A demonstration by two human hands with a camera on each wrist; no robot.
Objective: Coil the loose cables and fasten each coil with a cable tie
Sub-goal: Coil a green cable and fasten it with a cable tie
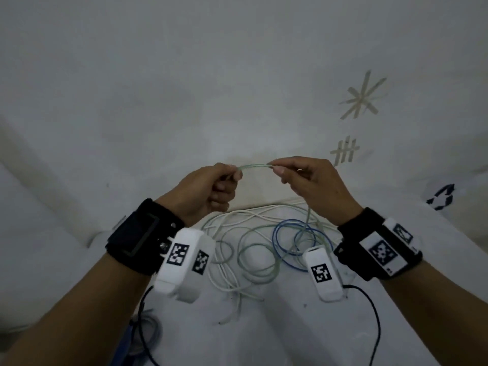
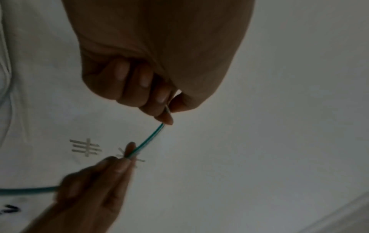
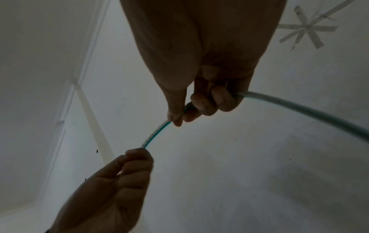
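- Left hand (image 1: 208,191) pinches one end of the green cable (image 1: 254,166).
- Right hand (image 1: 314,183) grips it nearby; its slack apparently joins the tangled cables (image 1: 250,249) below.

The green cable (image 3: 311,110) is running off the right wrist view's edge, and its end is hiding inside the left hand (image 1: 208,191). In the left wrist view the right hand (image 2: 95,186) is blurring.

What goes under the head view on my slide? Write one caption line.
Left hand and right hand pinch a green cable taut above tangled cables.
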